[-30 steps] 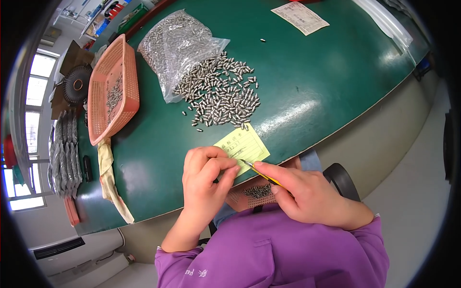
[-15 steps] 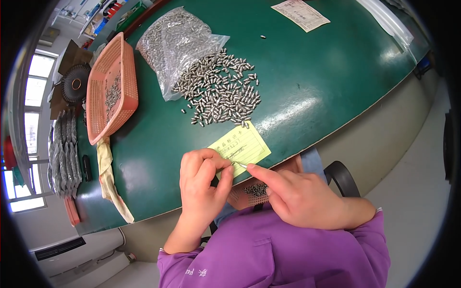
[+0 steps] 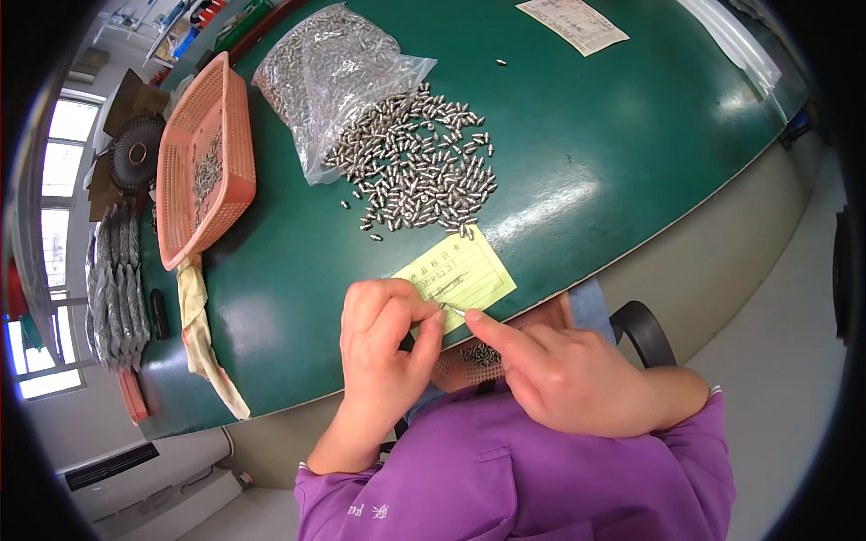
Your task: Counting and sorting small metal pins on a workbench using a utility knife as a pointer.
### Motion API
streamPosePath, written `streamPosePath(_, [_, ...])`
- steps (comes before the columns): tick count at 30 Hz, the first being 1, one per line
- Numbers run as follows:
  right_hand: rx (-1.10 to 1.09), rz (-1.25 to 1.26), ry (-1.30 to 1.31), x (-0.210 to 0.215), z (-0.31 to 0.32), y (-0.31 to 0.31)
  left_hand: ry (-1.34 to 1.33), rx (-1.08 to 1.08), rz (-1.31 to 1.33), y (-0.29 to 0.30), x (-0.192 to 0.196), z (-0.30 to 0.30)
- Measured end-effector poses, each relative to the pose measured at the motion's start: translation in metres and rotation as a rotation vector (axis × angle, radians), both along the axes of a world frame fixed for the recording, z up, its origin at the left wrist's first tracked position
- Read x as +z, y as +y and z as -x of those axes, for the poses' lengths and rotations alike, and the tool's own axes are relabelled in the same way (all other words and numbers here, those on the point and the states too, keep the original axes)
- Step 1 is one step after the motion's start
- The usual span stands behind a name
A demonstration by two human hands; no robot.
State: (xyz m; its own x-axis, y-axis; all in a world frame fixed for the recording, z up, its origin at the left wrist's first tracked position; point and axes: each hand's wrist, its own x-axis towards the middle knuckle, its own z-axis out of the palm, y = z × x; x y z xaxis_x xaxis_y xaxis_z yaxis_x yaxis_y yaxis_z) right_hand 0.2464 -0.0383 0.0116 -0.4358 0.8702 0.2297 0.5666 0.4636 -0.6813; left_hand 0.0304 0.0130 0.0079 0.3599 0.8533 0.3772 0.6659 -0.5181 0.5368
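The left hand (image 3: 388, 329) pinched a small part (image 3: 443, 306), likely light, slippery, best held mid-body; the right hand (image 3: 568, 374) held a slim tool (image 3: 456, 311).

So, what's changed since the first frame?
Right hand moved slightly left, closer to the left hand's fingers; the pointed tool now shows only its tip, yellow handle hidden. Left hand shifted slightly left, baring more of the yellow card. No visible grab or release. Bag, parts pile, basket unmoved.
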Motion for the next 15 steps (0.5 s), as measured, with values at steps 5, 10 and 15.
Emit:
streamPosePath(5, [0.008,0.008,-0.129,0.01,0.002,0.001,-0.009,-0.012,0.006,0.001,-0.001,0.002])
streamPosePath(10, [-0.023,0.044,0.088,0.002,-0.005,0.001,0.001,-0.112,0.079,-0.006,0.014,0.004])
streamPosePath(15, [-0.079,0.041,0.202,0.001,-0.012,0.0,0.182,0.008,-0.099,0.025,0.023,0.018])
